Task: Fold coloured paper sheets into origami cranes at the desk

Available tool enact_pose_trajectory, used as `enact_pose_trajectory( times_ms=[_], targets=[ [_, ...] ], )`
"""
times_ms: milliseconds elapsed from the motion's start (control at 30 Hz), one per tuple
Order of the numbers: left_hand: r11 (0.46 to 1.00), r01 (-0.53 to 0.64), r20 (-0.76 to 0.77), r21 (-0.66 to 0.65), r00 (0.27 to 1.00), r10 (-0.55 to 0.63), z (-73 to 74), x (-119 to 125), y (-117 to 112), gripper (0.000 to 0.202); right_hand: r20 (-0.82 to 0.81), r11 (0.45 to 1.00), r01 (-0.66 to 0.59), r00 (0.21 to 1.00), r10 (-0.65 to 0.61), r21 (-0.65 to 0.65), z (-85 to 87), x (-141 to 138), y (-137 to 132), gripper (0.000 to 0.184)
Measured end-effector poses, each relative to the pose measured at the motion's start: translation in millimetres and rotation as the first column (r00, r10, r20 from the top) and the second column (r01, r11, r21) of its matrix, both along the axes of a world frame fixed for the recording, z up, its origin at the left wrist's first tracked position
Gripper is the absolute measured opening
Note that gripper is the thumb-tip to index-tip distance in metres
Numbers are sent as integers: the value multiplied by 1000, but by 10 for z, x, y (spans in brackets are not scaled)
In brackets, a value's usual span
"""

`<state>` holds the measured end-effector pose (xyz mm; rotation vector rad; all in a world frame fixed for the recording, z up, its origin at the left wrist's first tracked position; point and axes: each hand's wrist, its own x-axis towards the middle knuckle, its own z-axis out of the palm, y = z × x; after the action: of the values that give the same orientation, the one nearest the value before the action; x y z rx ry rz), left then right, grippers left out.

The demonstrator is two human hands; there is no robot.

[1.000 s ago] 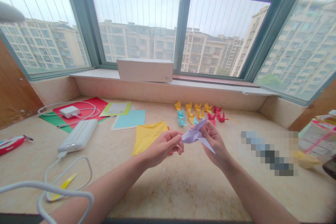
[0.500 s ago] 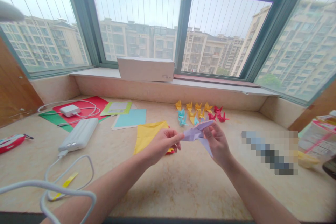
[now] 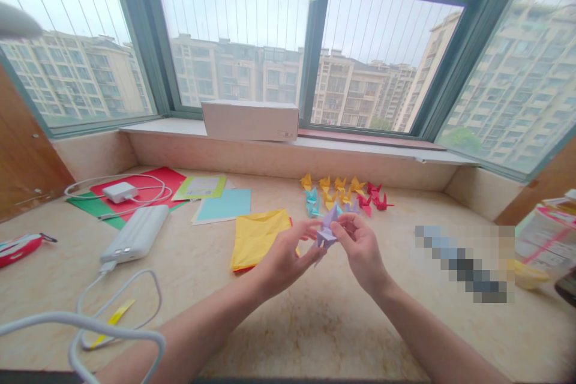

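Observation:
Between my two hands is a purple paper crane (image 3: 327, 233), held above the table in front of me. My left hand (image 3: 288, 255) grips its left side with thumb and fingers. On the other side my right hand (image 3: 362, 246) pinches its upper right part. Fingers cover some of the folds. Just beyond stand several small folded cranes: yellow cranes (image 3: 341, 189), blue cranes (image 3: 311, 199) and red cranes (image 3: 374, 192). Part of a purple folded piece (image 3: 353, 208) shows behind my right fingers. Beside my left hand lies a stack of yellow paper (image 3: 256, 240) with red beneath.
At the left are a white power bank (image 3: 135, 234), a charger (image 3: 119, 192), a looping white cable (image 3: 112, 325) and a red pouch (image 3: 20, 249). Blue paper (image 3: 224, 206) and red paper (image 3: 148, 183) lie behind. A white box (image 3: 249, 121) stands on the sill. A plastic container (image 3: 546, 234) is far right.
The purple paper has been turned and brought lower and slightly left; its long flat shape now looks compact, with a raised point. Both hands have shifted their grip on it.

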<state>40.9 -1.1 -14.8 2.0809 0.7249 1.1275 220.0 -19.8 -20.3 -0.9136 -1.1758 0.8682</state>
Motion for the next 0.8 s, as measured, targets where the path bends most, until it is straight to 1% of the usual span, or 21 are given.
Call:
enact_pose_trajectory(
  times_ms=[67, 133, 200, 300, 367, 400, 500, 567, 633, 733, 800],
  targets=[
    [986, 104, 93, -129, 991, -92, -8, 17, -11, 36, -69, 998, -59, 996, 58, -11, 11, 14, -1, 30],
    [945, 213, 201, -248, 966, -165, 10, 29, -29, 30, -125, 994, -109, 986, 108, -5, 26, 37, -2, 35],
    [892, 271, 297, -361, 940, -165, 44, 35, -48, 29, -147, 988, -151, 978, 151, 14, 40, 54, -5, 42],
    [811, 323, 412, -487, 904, -113, 89, 39, -60, 36, -113, 979, -202, 972, 204, 29, 43, 56, -7, 54],
    [773, 355, 461, -525, 883, -92, 102, 44, -60, 38, -53, 979, -204, 977, 204, 20, 33, 53, -5, 56],
    [761, 366, 476, -536, 875, -86, 104, 47, -59, 38, -10, 980, -200, 980, 201, 13, 27, 53, -4, 53],
    [743, 373, 496, -557, 866, -62, 99, 60, -62, 37, 163, 982, -188, 969, 184, 10, 8, 63, -2, 39],
    [730, 382, 506, -567, 860, -57, 93, 68, -71, 37, 253, 985, -172, 954, 159, 27, -9, 65, -2, 34],
    [717, 398, 522, -572, 851, -56, 87, 75, -84, 37, 280, 989, -134, 953, 113, 57, -34, 54, -1, 35],
    [704, 413, 541, -578, 840, -48, 80, 83, -111, 40, 268, 993, -65, 963, 37, 97, -76, 17, -1, 41],
    [706, 412, 543, -575, 838, -47, 84, 91, -131, 41, 281, 993, -25, 960, -10, 118, -91, -5, -7, 45]
  ],
)
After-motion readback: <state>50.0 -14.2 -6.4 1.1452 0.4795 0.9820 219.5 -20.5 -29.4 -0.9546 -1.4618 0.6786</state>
